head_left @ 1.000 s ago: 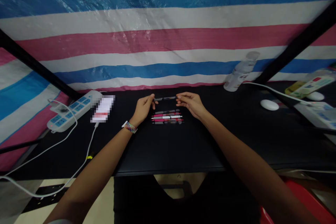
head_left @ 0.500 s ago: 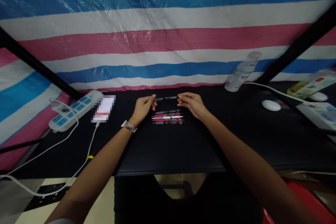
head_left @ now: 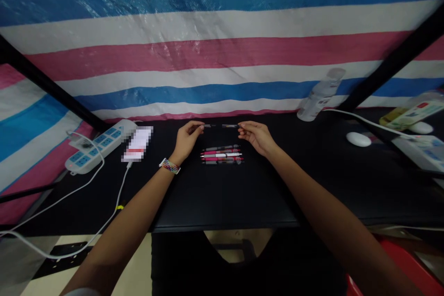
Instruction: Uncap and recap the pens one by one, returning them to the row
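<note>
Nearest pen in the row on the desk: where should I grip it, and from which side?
Pinch the nearest pen at mid-barrel from above and the near side. It lies flat, crosswise, tight against the next pen behind, so only its near side is free.

Pens [head_left: 222,154] lie in a row mid-desk [head_left: 222,194], power strip [head_left: 99,145] to the left, bottle [head_left: 321,95] and mouse [head_left: 358,138] right.

Striped tarp wall [head_left: 222,51], blk table [head_left: 222,194]

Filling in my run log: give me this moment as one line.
left hand: holds pen end | right hand: holds other end | pen: level, above table | row of pens: lying below it
</note>
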{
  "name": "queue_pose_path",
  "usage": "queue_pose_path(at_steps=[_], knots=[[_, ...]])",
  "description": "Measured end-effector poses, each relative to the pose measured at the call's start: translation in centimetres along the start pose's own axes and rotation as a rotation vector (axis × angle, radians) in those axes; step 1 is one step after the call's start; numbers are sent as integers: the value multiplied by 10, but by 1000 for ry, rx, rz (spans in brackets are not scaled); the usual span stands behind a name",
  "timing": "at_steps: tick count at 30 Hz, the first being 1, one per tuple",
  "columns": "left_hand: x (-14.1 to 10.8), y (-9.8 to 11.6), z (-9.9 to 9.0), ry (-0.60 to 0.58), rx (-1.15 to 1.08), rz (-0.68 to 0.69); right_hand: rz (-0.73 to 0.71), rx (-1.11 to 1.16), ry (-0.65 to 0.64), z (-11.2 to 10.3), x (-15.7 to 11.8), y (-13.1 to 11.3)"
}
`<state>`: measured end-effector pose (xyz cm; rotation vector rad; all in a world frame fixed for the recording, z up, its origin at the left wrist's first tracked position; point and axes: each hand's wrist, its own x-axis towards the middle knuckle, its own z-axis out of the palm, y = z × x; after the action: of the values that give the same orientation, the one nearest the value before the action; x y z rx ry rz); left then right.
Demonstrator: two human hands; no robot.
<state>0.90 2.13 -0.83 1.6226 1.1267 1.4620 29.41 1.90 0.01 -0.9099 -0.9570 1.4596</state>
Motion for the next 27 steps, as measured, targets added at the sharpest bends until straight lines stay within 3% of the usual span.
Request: queue_pose_path(at_steps=[27], knots=[[2,-2,1,63,-62,-16,-55,44,124,-1,-1,-6]])
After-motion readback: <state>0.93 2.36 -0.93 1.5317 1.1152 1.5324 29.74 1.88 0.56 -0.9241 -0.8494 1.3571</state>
